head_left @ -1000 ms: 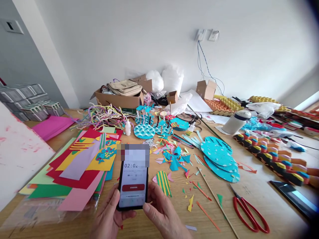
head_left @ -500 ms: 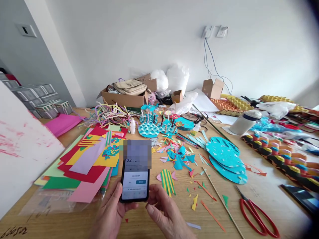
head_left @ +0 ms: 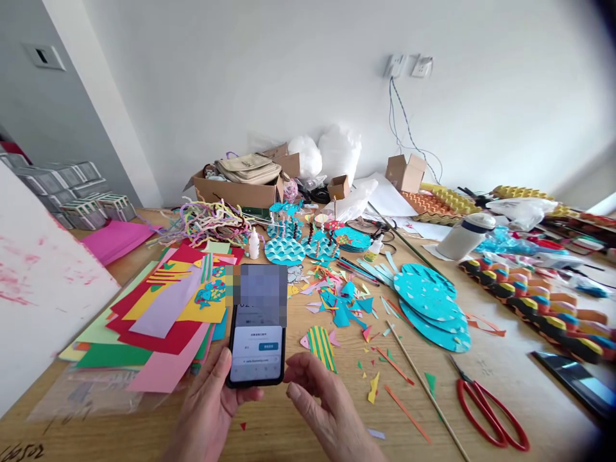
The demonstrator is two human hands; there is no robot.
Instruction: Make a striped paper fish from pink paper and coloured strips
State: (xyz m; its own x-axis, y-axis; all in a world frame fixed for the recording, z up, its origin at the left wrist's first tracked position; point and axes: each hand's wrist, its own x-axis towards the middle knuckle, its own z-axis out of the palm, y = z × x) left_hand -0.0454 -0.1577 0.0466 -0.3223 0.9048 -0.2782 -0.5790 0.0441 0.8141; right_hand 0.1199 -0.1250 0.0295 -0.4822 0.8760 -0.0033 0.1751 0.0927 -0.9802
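My left hand (head_left: 212, 398) grips a black smartphone (head_left: 257, 353) upright, thumb along its left edge and fingers behind its lower end. The screen is lit, with a white pop-up box; its upper part is blurred out. My right hand (head_left: 320, 404) is just right of the phone's lower corner, fingers loosely bent and thumb apart, holding nothing. Beyond the right hand lies a yellow-and-green striped paper fish (head_left: 321, 348) with pink head and tail. Left of the phone, a fanned pile of coloured paper (head_left: 158, 340) carries small blue paper fish (head_left: 210, 294).
Red-handled scissors (head_left: 491, 414), a thin wooden stick (head_left: 423, 385) and paper scraps (head_left: 344, 301) lie to the right. Blue paper discs (head_left: 428, 298) are stacked behind them. Further back stand a glue bottle (head_left: 253, 244), a cardboard box (head_left: 235, 192) and a white bottle (head_left: 466, 236).
The view has shifted slightly, so most things sit a little further left. My right hand has drawn slightly away from the phone's edge. The left hand still holds the phone.
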